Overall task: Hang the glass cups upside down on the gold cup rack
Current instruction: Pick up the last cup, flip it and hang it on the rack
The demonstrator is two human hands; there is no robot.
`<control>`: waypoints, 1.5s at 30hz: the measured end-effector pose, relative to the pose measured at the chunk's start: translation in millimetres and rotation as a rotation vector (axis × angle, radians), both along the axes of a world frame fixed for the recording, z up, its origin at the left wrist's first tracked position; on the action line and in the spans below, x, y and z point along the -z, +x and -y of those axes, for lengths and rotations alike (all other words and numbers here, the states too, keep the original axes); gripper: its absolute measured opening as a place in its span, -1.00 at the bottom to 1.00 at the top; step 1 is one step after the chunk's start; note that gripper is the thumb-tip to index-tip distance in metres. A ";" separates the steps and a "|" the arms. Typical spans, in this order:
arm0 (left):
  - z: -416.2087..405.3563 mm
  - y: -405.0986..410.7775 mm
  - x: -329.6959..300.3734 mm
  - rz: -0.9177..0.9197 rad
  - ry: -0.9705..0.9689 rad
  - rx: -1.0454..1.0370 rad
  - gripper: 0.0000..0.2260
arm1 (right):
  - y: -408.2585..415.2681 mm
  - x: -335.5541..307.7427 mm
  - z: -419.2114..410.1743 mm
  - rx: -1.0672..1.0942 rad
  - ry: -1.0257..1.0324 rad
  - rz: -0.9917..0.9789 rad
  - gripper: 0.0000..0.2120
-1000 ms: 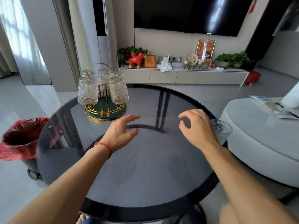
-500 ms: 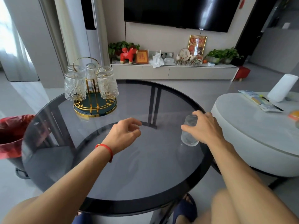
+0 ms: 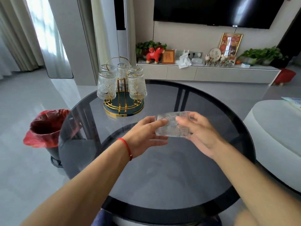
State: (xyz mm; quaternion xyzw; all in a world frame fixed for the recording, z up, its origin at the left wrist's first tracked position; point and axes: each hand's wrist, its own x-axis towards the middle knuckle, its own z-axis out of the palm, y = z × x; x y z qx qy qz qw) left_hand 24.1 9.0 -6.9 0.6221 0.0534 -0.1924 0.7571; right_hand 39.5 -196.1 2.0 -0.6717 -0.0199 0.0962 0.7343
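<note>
A ribbed glass cup (image 3: 171, 125) lies sideways in the air above the round dark glass table (image 3: 162, 185), held between both hands. My left hand (image 3: 143, 136) grips its left end, the base. My right hand (image 3: 200, 132) grips its right end, the rim. The gold cup rack (image 3: 121, 101) with a green base stands at the table's far left. Several glass cups (image 3: 106, 85) hang upside down on it, one of them (image 3: 136, 85) on the right side.
A bin with a red liner (image 3: 47, 128) stands on the floor left of the table. A white round table (image 3: 276, 136) sits to the right. A TV cabinet with ornaments (image 3: 203, 72) runs along the far wall.
My right hand lifted the cup off the table's right side and carried it to the middle. My left hand came to meet it and took hold of its other end.
</note>
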 end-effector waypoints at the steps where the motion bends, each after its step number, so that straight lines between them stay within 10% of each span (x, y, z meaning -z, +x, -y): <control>1: -5.9 1.5 -0.6 0.014 -0.040 -0.048 -0.56 | 0.3 1.5 -6.8 -0.034 0.004 -0.012 -0.29; 9: -39.4 14.0 -2.5 0.365 0.217 -0.186 -0.47 | 6.6 12.1 -60.1 -0.275 -0.421 0.212 -0.06; 15: -66.4 27.8 9.5 0.522 0.300 -0.212 -0.67 | 23.8 24.9 -89.5 -0.161 -0.213 0.227 -0.19; 21: -100.7 55.4 48.0 0.641 1.091 -0.165 -0.62 | 49.0 6.3 -113.2 -0.018 -0.215 0.422 -0.24; 45: -106.9 77.4 66.6 0.605 1.365 -0.079 -0.49 | 151.2 -49.8 -206.3 0.107 -0.755 0.771 -0.19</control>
